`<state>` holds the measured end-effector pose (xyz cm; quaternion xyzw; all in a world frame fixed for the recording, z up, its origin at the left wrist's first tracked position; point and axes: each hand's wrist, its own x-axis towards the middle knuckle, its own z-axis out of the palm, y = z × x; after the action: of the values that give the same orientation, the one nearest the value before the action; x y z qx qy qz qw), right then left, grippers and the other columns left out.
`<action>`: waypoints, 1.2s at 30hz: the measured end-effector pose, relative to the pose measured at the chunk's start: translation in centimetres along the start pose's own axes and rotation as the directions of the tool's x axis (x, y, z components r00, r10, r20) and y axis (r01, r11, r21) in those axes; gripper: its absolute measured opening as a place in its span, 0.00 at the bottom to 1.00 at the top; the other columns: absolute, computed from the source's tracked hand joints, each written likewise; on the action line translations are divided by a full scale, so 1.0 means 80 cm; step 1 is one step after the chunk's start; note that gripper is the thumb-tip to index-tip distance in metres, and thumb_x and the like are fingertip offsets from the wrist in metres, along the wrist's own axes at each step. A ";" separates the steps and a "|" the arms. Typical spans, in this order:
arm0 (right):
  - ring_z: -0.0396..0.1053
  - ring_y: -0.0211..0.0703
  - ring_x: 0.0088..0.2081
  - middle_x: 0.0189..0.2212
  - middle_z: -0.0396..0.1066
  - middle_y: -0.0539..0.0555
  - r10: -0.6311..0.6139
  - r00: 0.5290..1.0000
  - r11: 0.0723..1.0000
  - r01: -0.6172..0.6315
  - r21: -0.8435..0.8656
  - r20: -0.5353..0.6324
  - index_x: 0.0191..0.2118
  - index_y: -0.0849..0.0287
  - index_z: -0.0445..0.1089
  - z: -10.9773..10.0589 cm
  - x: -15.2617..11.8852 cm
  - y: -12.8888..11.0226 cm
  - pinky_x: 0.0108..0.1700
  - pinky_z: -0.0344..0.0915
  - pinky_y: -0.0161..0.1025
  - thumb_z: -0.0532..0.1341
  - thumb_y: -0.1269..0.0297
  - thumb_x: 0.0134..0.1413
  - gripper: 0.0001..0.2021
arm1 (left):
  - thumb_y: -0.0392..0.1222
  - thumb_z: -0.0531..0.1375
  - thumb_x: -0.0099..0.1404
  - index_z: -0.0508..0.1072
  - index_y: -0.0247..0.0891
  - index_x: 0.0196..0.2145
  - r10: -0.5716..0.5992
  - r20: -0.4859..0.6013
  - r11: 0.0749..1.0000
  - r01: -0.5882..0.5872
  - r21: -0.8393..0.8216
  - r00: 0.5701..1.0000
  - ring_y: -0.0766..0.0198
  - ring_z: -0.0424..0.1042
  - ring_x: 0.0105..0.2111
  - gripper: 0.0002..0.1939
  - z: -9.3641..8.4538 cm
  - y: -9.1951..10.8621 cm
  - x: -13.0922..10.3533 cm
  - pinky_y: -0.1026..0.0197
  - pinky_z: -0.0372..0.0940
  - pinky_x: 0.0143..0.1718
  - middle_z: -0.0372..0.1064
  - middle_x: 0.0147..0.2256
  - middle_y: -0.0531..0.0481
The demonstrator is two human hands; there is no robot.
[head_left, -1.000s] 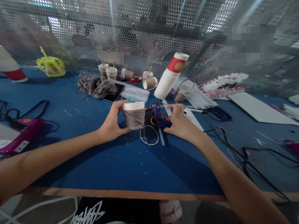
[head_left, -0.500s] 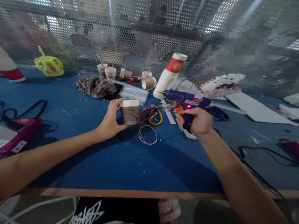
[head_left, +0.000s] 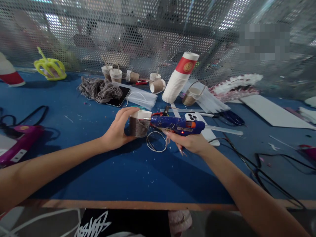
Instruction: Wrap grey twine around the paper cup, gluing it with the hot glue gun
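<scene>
A yarn-wrapped paper cup (head_left: 139, 126) is held above the blue table (head_left: 118, 181) by the left hand (head_left: 118, 131), whose thumb and fingers are parted by the cup's width and clamped around it; the thumb is set low and the fingers are curled over the far side. The blue glue gun (head_left: 174, 123) is grasped by the right hand (head_left: 191, 141), its handle mostly covered by the palm and fingers. Its nozzle is pointed at the cup's upper wall; whether the two are touching cannot be told. Whether the trigger is pressed is hidden too.

A small label is carried on the gun's side, but its print cannot be read; a red light is lit beside it. On the leaning stack of paper cups (head_left: 175, 79), a red band is marked with a round gold emblem, its detail too small to be made out. White scrawled lettering is seen on a black garment (head_left: 128, 222), cut off by the lower edge.

The scissors (head_left: 158, 114) are largely hidden behind the gun, and a white smartphone (head_left: 212, 138) is partly covered. A magenta glue gun (head_left: 23, 141) is cut off at the left edge.
</scene>
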<state>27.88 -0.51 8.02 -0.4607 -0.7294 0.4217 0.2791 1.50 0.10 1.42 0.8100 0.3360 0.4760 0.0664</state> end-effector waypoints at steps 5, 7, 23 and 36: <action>0.63 0.40 0.15 0.09 0.59 0.45 -0.090 0.996 0.986 0.088 -0.141 -0.004 0.21 0.51 0.70 -0.005 -0.001 0.018 0.17 0.64 0.38 0.64 0.54 0.55 0.14 | 0.42 0.69 0.59 0.56 0.43 0.62 0.015 0.015 0.998 -0.016 0.065 1.000 0.49 0.65 0.60 0.38 -0.001 0.004 0.000 0.45 0.68 0.59 0.64 0.58 0.40; 0.65 0.41 0.16 0.10 0.60 0.46 -0.102 0.995 0.980 0.099 -0.175 -0.008 0.21 0.51 0.70 -0.005 -0.002 0.022 0.19 0.65 0.39 0.63 0.54 0.56 0.15 | 0.43 0.68 0.60 0.56 0.43 0.62 0.024 0.022 0.997 -0.026 0.076 0.999 0.49 0.65 0.60 0.37 -0.002 0.004 0.000 0.45 0.68 0.58 0.63 0.58 0.40; 0.66 0.39 0.20 0.13 0.63 0.46 -0.244 0.969 0.933 0.248 -0.261 0.048 0.28 0.54 0.72 -0.006 0.002 0.015 0.23 0.64 0.36 0.61 0.54 0.59 0.12 | 0.42 0.67 0.61 0.57 0.43 0.62 0.076 0.000 0.992 -0.076 0.096 0.997 0.50 0.66 0.57 0.35 0.000 0.008 0.002 0.46 0.67 0.57 0.65 0.55 0.41; 0.63 0.40 0.18 0.11 0.59 0.47 -0.126 0.992 0.982 0.122 -0.145 -0.019 0.19 0.52 0.67 -0.005 0.000 0.012 0.20 0.61 0.37 0.64 0.57 0.53 0.14 | 0.39 0.69 0.59 0.57 0.42 0.62 0.068 -0.028 0.997 -0.067 0.035 0.997 0.50 0.66 0.59 0.37 0.000 0.004 0.002 0.47 0.69 0.58 0.64 0.57 0.40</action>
<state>28.61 -0.14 7.40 -0.4393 -0.7809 0.3436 0.2812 1.72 -0.08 1.67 0.8148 0.3176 0.4840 0.0315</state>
